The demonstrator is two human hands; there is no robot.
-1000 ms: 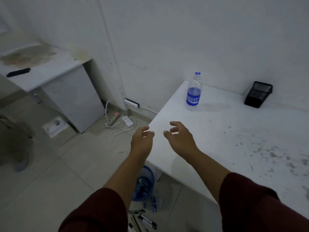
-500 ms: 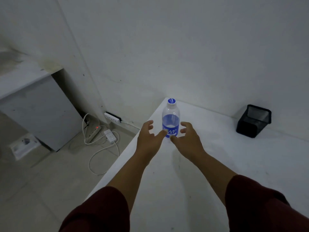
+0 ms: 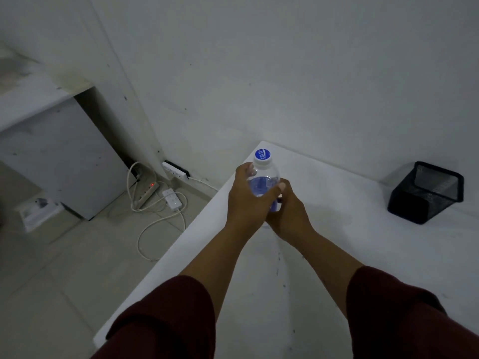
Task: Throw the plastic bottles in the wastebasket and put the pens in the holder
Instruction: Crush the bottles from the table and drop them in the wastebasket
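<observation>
A clear plastic bottle [image 3: 263, 172] with a blue cap and blue label stands upright near the far left corner of the white table [image 3: 350, 255]. My left hand [image 3: 248, 200] wraps around its body from the left, thumb across the front. My right hand [image 3: 287, 213] grips its lower part from the right, partly behind the left hand. The bottle's base is hidden by my hands. A black mesh pen holder [image 3: 427, 193] sits tilted at the table's back right, near the wall. No pens or wastebasket are in view.
Left of the table the tiled floor holds a white power strip [image 3: 146, 193] with a red light, an adapter and looping cables. A white cabinet [image 3: 59, 156] stands further left against the wall.
My view and both hands moved forward to the bottle. The hands went from open and apart to closed around the bottle. The blue basket and pens on the floor dropped out of view.
</observation>
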